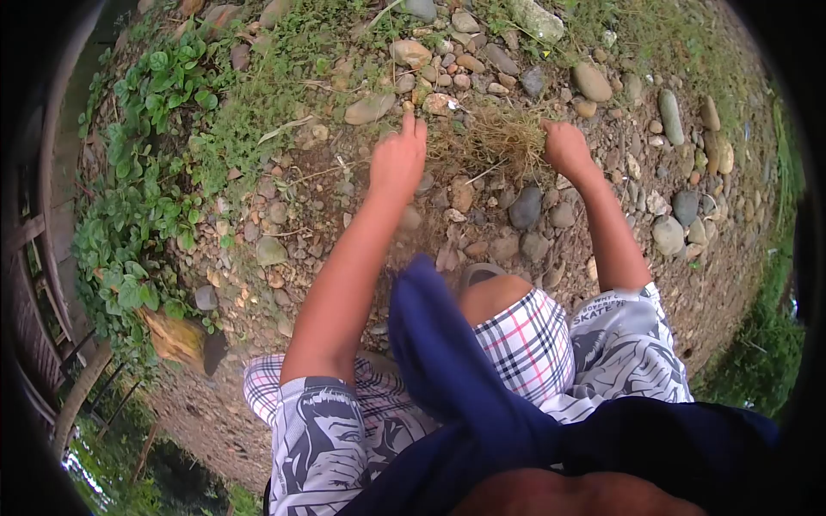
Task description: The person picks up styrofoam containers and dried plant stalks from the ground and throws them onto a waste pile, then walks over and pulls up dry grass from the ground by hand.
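My left hand [398, 162] reaches over the stony ground, two fingers stretched forward and close together. Their tips are by a small yellowish stone [408, 106] at the edge of low green weeds [305, 82]. The thumb side is hidden, and nothing shows in this hand. To the right, my right hand [569, 150] is closed, its curled fingers on the right end of a clump of dry, brownish grass [503, 142]. That tangled clump lies between both hands, over soil and pebbles.
Rounded stones [592, 82] are scattered all around, among them a dark grey stone [525, 208] below the clump. Leafy plants [142, 215] grow at the left, near a cut piece of wood [179, 338] and a fence [43, 275]. My checked-cloth knee [529, 344] is close below.
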A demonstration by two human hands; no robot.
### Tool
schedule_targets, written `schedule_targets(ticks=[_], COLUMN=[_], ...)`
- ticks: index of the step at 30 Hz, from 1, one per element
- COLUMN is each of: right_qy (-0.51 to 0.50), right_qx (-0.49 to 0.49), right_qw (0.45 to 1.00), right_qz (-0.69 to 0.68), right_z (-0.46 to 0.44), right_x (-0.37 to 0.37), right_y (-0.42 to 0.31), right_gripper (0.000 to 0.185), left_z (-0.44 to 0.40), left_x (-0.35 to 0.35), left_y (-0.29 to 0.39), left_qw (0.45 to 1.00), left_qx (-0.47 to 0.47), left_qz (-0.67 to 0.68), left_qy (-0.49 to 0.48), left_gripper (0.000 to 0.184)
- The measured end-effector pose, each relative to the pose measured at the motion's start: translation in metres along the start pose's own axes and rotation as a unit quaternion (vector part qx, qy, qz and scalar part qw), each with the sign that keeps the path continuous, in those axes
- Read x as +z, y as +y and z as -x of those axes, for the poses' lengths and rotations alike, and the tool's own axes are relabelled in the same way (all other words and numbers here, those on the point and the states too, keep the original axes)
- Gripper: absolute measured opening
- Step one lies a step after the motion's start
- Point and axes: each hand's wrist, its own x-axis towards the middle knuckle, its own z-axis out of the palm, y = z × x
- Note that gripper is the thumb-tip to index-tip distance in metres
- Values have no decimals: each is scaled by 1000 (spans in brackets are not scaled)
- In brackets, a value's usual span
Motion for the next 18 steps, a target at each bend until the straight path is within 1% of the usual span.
schedule_targets(ticks=[1, 2, 5, 6, 9, 11, 12, 14, 15, 17, 18], right_qy=[14, 30, 75, 59, 22, 101, 142, 158, 162, 136, 124], right_qx=[7, -17, -87, -99, -129, -240, -293, -327, -345, -333, -327], right_qw=[1000, 999, 992, 992, 989, 960, 938, 927, 920, 933, 937], right_qz=[-19, -29, -56, -59, -64, -101, -119, -94, -84, -25, 6], right_z=[0, -1, -8, -11, -25, -47, -60, -86, -96, -120, -126], right_x=[-2, 1, 2, -2, -15, -2, 3, 12, 19, 38, 40], right_y=[-3, -2, -14, -18, -46, -53, -58, -79, -86, -96, -104], right_gripper=[25, 21, 18, 17, 24, 35, 41, 34, 31, 39, 43], left_z=[-11, -21, -37, -42, -43, -38, -31, -16, -8, 14, 29], left_x=[3, 8, 30, 36, 42, 34, 39, 46, 35, 12, 11], left_y=[3, 4, 6, 5, -2, -6, -12, -30, -27, -15, -15], left_qw=[999, 996, 992, 992, 993, 993, 995, 980, 983, 981, 990], left_qx=[-31, -62, -110, -107, -90, -69, -64, -50, -70, -112, -63], left_qz=[-28, -56, -42, -42, -23, 10, 68, 183, 172, 147, 103], left_qy=[-18, -35, -41, -48, -72, -92, -44, 59, 19, -58, -76], left_gripper=[23, 24, 18, 15, 10, 9, 10, 12, 12, 12, 12])
